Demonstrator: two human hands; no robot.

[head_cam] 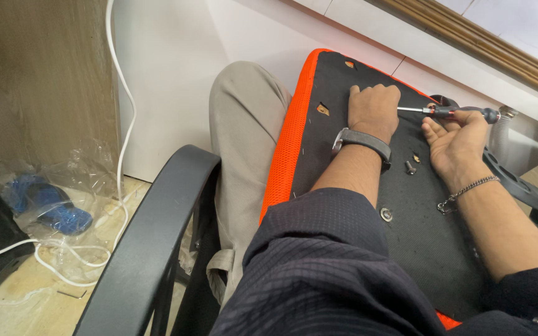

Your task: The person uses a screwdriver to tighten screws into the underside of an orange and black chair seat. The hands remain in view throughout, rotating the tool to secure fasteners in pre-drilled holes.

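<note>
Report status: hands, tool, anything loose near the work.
Right hand grips screwdriver, shaft level. Left hand fisted at its tip, on seat underside. Loose bolt lying between the wrists.

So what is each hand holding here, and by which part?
The right hand holds a screwdriver by its handle. The left hand is closed around its tip end; what it grips is hidden.

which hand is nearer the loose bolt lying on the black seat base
Right. The right hand holding the screwdriver has its heel just beside the loose bolt; the left hand is fisted farther up the seat base.
</note>
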